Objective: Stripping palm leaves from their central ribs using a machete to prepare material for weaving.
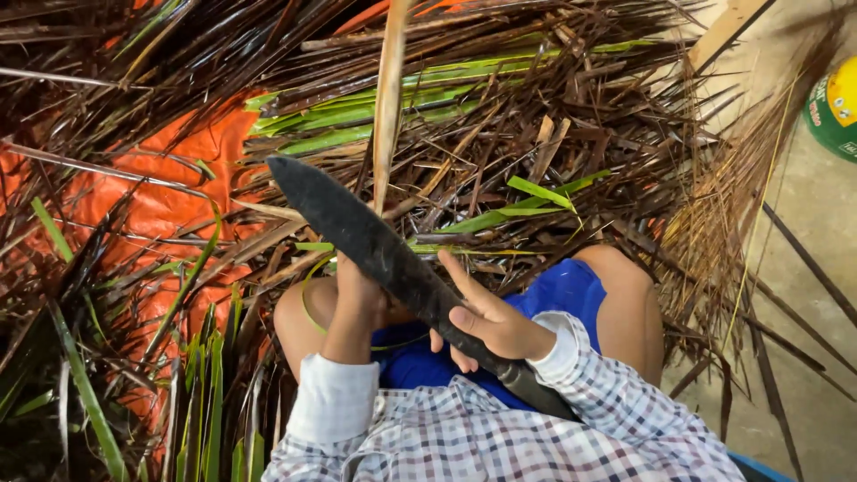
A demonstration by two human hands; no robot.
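Two hands at work, both ours, listed from the fingers outward.

Right hand (489,323): our fingers are curled around a long dark blade (375,245), with the forefinger stretched up along its flat and the thumb folded over its near edge. We hold it low, where the blade narrows toward a handle that disappears under our checked sleeve (580,357). The blade runs up and to the left, and its blunt rounded tip lies over the leaf litter near the orange sheet (170,210).

Left hand (357,299): seen from the back, closed about the lower end of a pale dry leaf strip (389,98). The fingertips themselves are turned away from us, so we cannot tell just how they pinch it. The strip rises nearly straight from this hand to the top edge of view, crossing just behind the blade. A thin green sliver (312,308) loops around beside the wrist.

Beneath the hands: our bare knees and blue shorts (562,295).

Round about: a deep heap of palm leaves (500,152), mostly brown and dry, some fresh green ones among them, spread over the orange sheet. On the right, a bare concrete floor (803,232), a fan of fine dry midribs (732,196), and part of a green and yellow container (835,107) at the frame's edge.
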